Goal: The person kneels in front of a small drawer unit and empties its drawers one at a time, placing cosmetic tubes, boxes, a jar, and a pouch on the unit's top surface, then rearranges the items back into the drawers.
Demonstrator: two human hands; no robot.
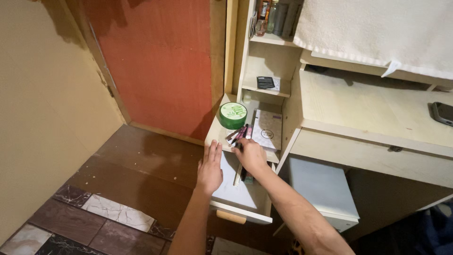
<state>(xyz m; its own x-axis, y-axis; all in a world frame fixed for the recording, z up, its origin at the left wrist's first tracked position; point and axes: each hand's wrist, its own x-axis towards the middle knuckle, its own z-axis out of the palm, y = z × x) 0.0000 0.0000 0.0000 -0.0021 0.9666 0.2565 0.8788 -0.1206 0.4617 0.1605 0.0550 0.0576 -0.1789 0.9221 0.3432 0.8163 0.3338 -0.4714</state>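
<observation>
My left hand (209, 167) lies flat, fingers apart, on the left side edge of an open pale wooden drawer (240, 210). My right hand (248, 153) reaches over the drawer's back and its fingers close around a bunch of thin pens or cosmetic pencils (239, 134) on the shelf above. Just left of them stands a round green jar (232, 115). A small grey patterned box (267, 130) lies to their right. More thin sticks (241, 174) lie inside the drawer under my right hand.
A pale wooden desk (368, 111) extends right, with a white towel (377, 28) hanging above and a dark phone (442, 113) at its far edge. Upper shelves hold a black card (265, 82) and bottles (276, 16). A red door (160, 61) stands left, above brown floor tiles.
</observation>
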